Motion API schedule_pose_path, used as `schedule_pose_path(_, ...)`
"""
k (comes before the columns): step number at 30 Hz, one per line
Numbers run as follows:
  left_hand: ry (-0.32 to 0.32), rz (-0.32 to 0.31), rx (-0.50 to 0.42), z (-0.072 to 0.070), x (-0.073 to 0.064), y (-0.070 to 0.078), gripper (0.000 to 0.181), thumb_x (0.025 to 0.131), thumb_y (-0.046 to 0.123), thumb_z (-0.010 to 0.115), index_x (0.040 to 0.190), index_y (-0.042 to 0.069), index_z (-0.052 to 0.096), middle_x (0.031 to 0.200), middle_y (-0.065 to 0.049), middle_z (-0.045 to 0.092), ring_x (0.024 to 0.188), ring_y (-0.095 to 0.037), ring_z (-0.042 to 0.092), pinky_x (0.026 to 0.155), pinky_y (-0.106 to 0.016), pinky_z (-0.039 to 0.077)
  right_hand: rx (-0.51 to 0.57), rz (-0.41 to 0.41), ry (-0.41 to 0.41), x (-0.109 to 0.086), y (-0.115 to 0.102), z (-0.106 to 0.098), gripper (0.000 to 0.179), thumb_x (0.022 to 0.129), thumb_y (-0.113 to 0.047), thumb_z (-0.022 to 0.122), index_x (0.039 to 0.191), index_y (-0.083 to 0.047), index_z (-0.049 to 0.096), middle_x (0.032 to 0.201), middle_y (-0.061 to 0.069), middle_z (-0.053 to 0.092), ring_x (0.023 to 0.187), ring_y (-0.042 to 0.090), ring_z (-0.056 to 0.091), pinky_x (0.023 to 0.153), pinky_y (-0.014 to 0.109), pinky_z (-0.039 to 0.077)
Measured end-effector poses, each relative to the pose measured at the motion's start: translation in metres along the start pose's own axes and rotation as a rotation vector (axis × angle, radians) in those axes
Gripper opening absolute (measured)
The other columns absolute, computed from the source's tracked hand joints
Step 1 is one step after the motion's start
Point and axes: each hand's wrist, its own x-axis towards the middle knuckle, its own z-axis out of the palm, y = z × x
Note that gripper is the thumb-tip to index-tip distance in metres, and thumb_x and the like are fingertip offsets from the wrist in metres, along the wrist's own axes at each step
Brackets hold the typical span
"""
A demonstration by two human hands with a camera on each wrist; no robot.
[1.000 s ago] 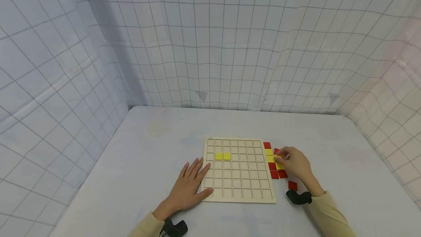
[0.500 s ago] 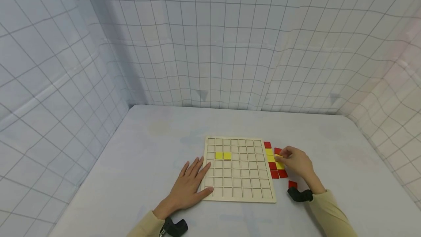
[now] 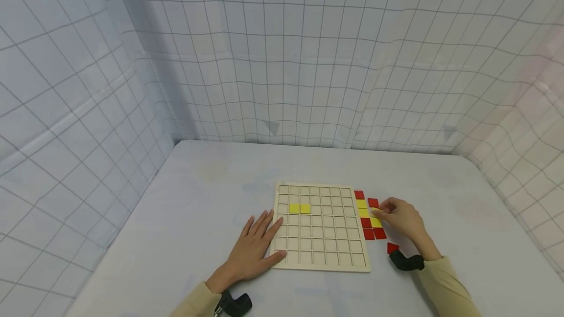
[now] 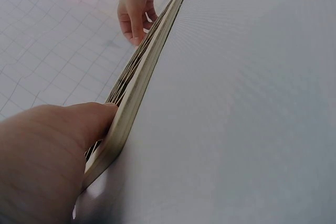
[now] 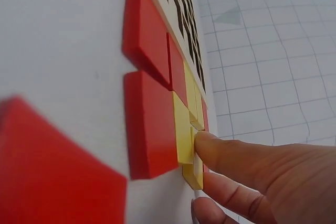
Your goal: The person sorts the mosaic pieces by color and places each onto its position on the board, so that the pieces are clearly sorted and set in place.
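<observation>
A cream gridded board (image 3: 328,232) lies on the table, two yellow tiles (image 3: 299,208) side by side in its cells. My left hand (image 3: 252,253) rests spread on the board's left edge, with the thumb (image 4: 100,119) over the near corner in the left wrist view. Beyond the board's right edge, my right hand (image 3: 402,218) pinches a yellow tile (image 5: 193,176) between thumb and fingers. Another yellow tile (image 5: 182,129) lies right beside it, and a red tile (image 5: 149,127) comes after that one. The fingers partly cover the pinched tile.
More red and yellow tiles (image 3: 363,213) line the board's right side. A single red tile (image 3: 392,248) lies apart near the right wrist's black camera (image 3: 406,261). White table surface (image 3: 211,185) surrounds the board, and a gridded white curtain (image 3: 282,62) hangs behind.
My right hand has shifted slightly to the right, with its fingertips at the yellow tile. My left hand stays in place on the board.
</observation>
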Motion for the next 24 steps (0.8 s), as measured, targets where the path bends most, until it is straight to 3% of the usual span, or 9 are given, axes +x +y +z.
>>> schedule_pose_path(15, 0.043, 0.021, 0.009, 0.0010, 0.0001, 0.0003, 0.073, 0.094, 0.051, 0.050, 0.149, 0.008, 0.032, 0.153, -0.017, 0.022, 0.141, -0.032, 0.018, 0.110, -0.053, 0.011, 0.088, 0.010, -0.074, -0.0001, 0.0068, -0.0054, 0.039, 0.081, -0.031, 0.076, 0.099, 0.000, 0.061, 0.081, 0.005, 0.055, 0.075, 0.022, 0.050, 0.057, 0.029, 0.040)
schedule_pose_path(24, 0.017, 0.005, 0.009, -0.0009, 0.0001, 0.0015, 0.074, 0.094, 0.052, 0.050, 0.150, 0.009, 0.029, 0.154, -0.017, 0.020, 0.141, -0.031, 0.015, 0.111, -0.052, 0.008, 0.087, 0.017, -0.086, -0.0008, 0.0082, -0.0082, 0.034, 0.083, -0.027, 0.074, 0.098, 0.000, 0.062, 0.084, 0.006, 0.057, 0.078, 0.023, 0.050, 0.057, 0.029, 0.041)
